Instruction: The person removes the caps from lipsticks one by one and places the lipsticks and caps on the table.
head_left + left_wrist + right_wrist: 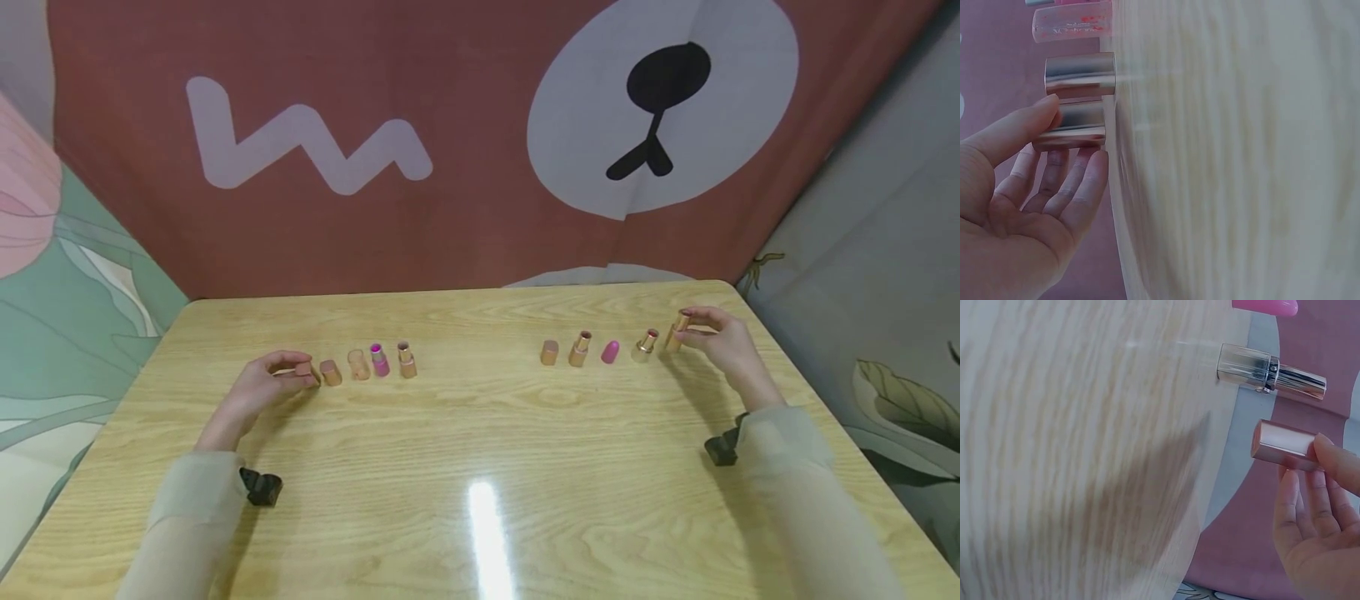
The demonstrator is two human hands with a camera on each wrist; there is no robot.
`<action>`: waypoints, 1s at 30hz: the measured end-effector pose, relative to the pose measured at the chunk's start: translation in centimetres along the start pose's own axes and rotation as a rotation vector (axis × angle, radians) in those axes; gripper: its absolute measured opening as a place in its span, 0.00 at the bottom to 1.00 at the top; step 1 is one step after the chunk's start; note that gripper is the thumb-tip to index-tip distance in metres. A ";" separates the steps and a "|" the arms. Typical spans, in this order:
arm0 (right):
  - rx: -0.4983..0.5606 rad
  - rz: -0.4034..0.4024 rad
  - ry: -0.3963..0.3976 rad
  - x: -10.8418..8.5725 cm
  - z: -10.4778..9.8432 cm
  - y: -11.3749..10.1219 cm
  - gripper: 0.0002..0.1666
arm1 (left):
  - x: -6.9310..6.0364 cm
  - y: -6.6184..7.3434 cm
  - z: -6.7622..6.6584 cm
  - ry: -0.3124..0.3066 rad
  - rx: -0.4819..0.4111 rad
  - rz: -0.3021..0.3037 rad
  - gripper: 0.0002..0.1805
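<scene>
My left hand [262, 386] pinches a short rose-gold lipstick cap [1079, 125] between thumb and fingertips, at the left end of the left row. Close beside it stands a similar rose-gold cap [1080, 75]. At the right end of the right row, my right hand [723, 346] grips a rose-gold lipstick tube [1288, 445] with thumb and fingertips. The tube looks slightly raised, and the fingers cover one end. Left of it stands an uncapped lipstick with a clear base [1244, 365] and gold neck.
Along the left row stand a clear pinkish cap [358, 364], a magenta lipstick [379, 360] and an uncapped rose-gold lipstick [407, 362]. The right row also has a rose-gold cap [550, 353], another uncapped lipstick [579, 350] and a pink cap [611, 352]. Wooden table [390, 467] underneath.
</scene>
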State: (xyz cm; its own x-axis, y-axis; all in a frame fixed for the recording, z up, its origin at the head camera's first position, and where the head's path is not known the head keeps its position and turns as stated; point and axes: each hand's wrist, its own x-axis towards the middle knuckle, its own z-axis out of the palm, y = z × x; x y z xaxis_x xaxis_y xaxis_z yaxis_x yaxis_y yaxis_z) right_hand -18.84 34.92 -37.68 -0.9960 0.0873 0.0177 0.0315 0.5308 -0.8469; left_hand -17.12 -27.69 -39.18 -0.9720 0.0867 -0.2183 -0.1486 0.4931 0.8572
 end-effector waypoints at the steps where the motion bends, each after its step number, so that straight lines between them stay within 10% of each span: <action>1: -0.001 0.000 -0.002 0.0 0.0 0.0 0.24 | 0.0 0.0 0.0 -0.001 0.005 -0.002 0.30; 30: -0.065 0.002 0.012 0.0 0.4 0.7 0.30 | 0.1 -0.1 0.3 -0.018 0.084 -0.027 0.28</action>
State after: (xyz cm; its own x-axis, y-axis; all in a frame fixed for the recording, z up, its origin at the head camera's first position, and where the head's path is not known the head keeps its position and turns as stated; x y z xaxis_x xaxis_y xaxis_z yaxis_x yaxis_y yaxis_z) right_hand -18.84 34.93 -38.51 -0.9948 0.0988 0.0227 0.0395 0.5839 -0.8109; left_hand -17.14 -27.49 -39.45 -0.9643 0.0878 -0.2497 -0.1579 0.5661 0.8091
